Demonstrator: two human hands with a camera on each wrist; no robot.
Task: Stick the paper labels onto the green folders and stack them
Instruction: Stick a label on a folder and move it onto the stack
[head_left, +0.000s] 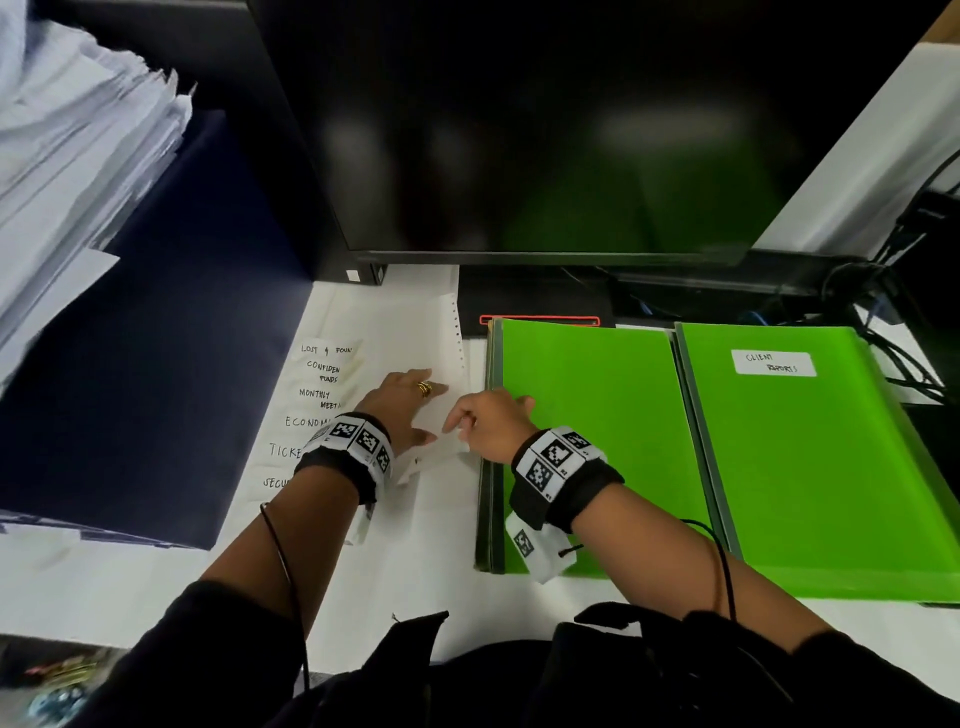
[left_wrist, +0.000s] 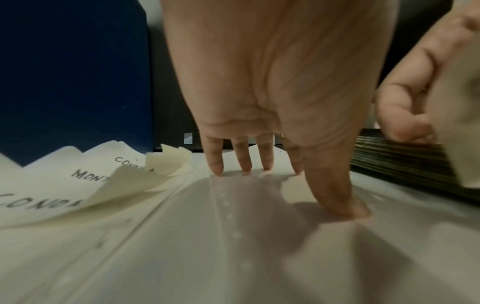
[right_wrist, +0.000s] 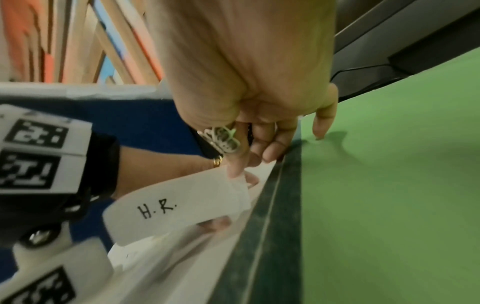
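Note:
My left hand (head_left: 415, 402) (left_wrist: 285, 181) lies flat with straight fingers, pressing down the white backing sheet (head_left: 405, 332) (left_wrist: 182, 246). Handwritten labels (head_left: 322, 395) (left_wrist: 88, 174) remain on the sheet's left part, some with curled edges. My right hand (head_left: 470, 423) (right_wrist: 241, 176) pinches one end of a white label (head_left: 436, 457) (right_wrist: 176, 207) marked "H.R.", lifted off the sheet beside the left folder pile. That pile's top green folder (head_left: 597, 441) (right_wrist: 389, 185) is bare. A second green folder (head_left: 810, 478) to the right carries a "CLIENT REPORTS" label (head_left: 773, 362).
A dark monitor (head_left: 519, 130) stands behind the folders, its base (head_left: 540, 312) touching their far edge. A dark blue box (head_left: 156, 364) with a tall paper stack (head_left: 67, 156) borders the sheet on the left. Cables (head_left: 904, 322) hang at the right.

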